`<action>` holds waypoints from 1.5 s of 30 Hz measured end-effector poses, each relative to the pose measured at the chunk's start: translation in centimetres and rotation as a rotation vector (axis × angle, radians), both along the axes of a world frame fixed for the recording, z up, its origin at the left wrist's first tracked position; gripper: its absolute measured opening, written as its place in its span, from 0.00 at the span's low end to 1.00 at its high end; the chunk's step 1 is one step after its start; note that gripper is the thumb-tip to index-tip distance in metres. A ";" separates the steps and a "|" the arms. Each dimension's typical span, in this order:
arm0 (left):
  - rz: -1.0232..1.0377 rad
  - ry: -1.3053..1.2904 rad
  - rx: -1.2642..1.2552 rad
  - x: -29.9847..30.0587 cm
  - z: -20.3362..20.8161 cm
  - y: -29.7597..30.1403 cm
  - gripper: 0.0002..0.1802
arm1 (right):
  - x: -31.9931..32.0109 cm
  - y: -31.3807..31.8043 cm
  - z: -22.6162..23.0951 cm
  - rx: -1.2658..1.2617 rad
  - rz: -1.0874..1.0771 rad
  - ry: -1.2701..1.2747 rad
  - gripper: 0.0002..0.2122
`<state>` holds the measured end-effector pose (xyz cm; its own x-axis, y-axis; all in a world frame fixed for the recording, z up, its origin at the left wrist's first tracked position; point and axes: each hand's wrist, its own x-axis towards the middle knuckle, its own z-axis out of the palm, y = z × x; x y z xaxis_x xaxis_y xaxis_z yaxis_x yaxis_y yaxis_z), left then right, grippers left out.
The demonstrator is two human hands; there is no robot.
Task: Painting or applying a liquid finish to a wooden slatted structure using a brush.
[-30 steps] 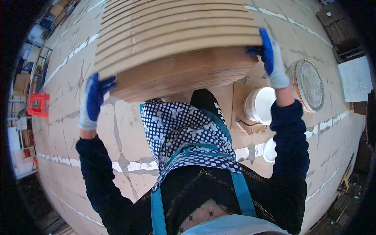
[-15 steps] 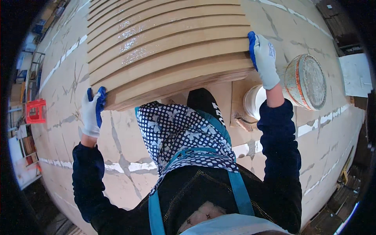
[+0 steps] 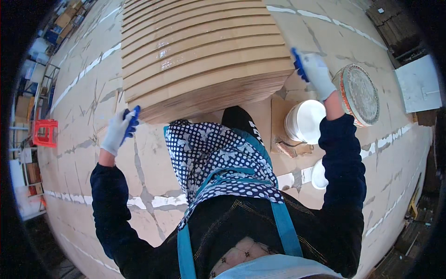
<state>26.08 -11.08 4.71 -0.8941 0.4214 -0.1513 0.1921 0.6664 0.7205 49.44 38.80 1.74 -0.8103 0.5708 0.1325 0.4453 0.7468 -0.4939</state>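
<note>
In front of me stands a tall stack of brown cardboard sheets (image 3: 204, 60), the upper ones staggered like shingles. Shiny patches glisten on several of the exposed strips. My left hand (image 3: 120, 130), in a white glove with blue palm and fingers, is beside the stack's near left corner, its thumb and fingers apart. Just off the near right corner is my right hand (image 3: 315, 73), gloved the same way, with fingers stretched toward the stack and a small gap between. Neither hand holds anything that I can see.
To the right, a white bucket (image 3: 291, 122) stands on a flat brown piece beside a brush (image 3: 285, 148). Behind it is a large crusted drum (image 3: 358, 93); a white round container (image 3: 319, 176) sits nearer me. A red plastic crate (image 3: 45, 133) and shelving (image 3: 23, 125) are at left.
Both hands have come away from the stack's edges, the left slightly down and right, the right slightly down. The stack appears shifted and farther off in view. More of the white bucket shows.
</note>
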 end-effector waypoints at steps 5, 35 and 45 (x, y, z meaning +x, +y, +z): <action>-0.173 0.291 -0.422 -1.0 0.8 -0.6 0.21 | -2.6 -6.0 3.0 0.424 -0.047 -0.383 0.22; 0.072 -0.339 0.382 -3.8 -1.3 1.8 0.08 | -5.3 -1.3 -3.1 0.191 -0.168 0.217 0.15; -0.317 0.547 0.262 -11.3 -4.6 1.7 0.26 | -9.9 2.8 -3.4 0.478 0.153 0.708 0.19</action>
